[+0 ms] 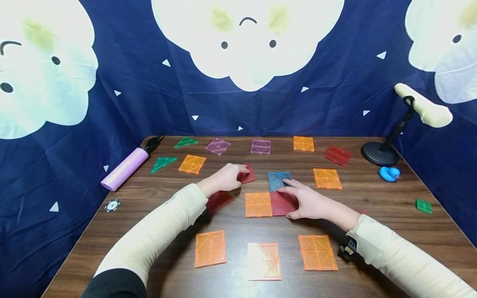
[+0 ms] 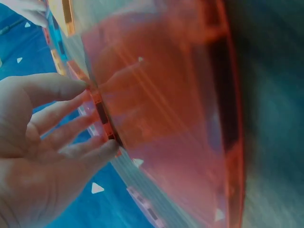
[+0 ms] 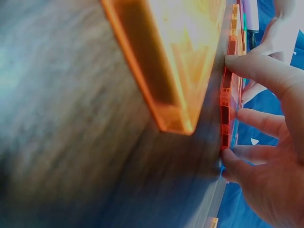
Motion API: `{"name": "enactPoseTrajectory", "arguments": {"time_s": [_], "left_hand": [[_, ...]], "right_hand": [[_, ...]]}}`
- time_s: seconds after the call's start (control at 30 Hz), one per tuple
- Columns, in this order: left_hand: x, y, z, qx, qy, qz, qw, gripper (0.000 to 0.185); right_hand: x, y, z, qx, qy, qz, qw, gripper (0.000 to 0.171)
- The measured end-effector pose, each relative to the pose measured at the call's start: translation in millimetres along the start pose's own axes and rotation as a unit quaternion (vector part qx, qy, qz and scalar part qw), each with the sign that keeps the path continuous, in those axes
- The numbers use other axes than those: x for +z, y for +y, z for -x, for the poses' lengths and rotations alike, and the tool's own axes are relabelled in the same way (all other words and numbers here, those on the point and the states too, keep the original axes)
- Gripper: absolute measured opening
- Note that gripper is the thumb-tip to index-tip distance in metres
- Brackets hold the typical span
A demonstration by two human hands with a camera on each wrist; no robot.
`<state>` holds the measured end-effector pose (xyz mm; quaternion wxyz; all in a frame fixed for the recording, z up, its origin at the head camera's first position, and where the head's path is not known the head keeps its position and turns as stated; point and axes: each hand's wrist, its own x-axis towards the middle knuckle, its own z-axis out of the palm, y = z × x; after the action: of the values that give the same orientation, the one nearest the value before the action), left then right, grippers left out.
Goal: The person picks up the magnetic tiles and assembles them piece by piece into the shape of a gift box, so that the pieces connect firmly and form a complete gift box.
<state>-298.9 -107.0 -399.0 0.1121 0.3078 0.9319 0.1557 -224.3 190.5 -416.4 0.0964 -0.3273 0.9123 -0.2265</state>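
My left hand point(image 1: 225, 178) pinches a red magnetic tile point(image 1: 249, 174) on the table, thumb and fingers at its edges. Under that wrist lies another red magnetic tile point(image 1: 219, 201), large in front in the left wrist view. With curled fingers, my right hand point(image 1: 312, 202) grips a red square magnetic tile point(image 1: 280, 204), its thumb at the near edge. Its forward fingertips reach a blue magnetic tile point(image 1: 277, 179), which sits right behind the red one. An orange magnetic tile point(image 1: 258, 205) lies flush against the gripped red tile's left side.
Toward the front lie orange tiles point(image 1: 210, 248) and a pale glaring tile point(image 1: 264, 261). Orange, red, purple and green tiles point(image 1: 164, 164) are scattered behind. A purple cylinder point(image 1: 126, 168) and poker chip point(image 1: 112, 205) are left; a black stand point(image 1: 380, 154), blue duck point(image 1: 389, 174) and green brick point(image 1: 423, 205) right.
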Motion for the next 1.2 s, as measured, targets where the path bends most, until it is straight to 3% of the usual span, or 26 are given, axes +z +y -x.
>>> {"name": "enactPoseTrajectory", "arguments": {"time_s": [0.4,0.77,1.0,1.2], "left_hand": [[11.6,13.9,-1.3,0.021,-0.022,0.039,0.9988,0.049],[13.7,26.0,1.0,0.052,-0.046,0.022,0.9974,0.053],[16.9,32.4,2.8,0.042,-0.038,0.018,0.9983,0.053],[21.9,41.4,4.7,0.051,-0.035,-0.003,0.9981,0.055]], "right_hand": [[2.8,-0.5,-5.5,-0.005,-0.001,0.0,1.0,0.075],[0.5,-3.0,-5.5,0.002,-0.004,-0.007,1.0,0.074],[-0.6,-2.2,-6.1,-0.002,-0.008,-0.011,1.0,0.074],[-10.7,13.3,-1.2,-0.039,0.016,-0.02,0.999,0.071]]}}
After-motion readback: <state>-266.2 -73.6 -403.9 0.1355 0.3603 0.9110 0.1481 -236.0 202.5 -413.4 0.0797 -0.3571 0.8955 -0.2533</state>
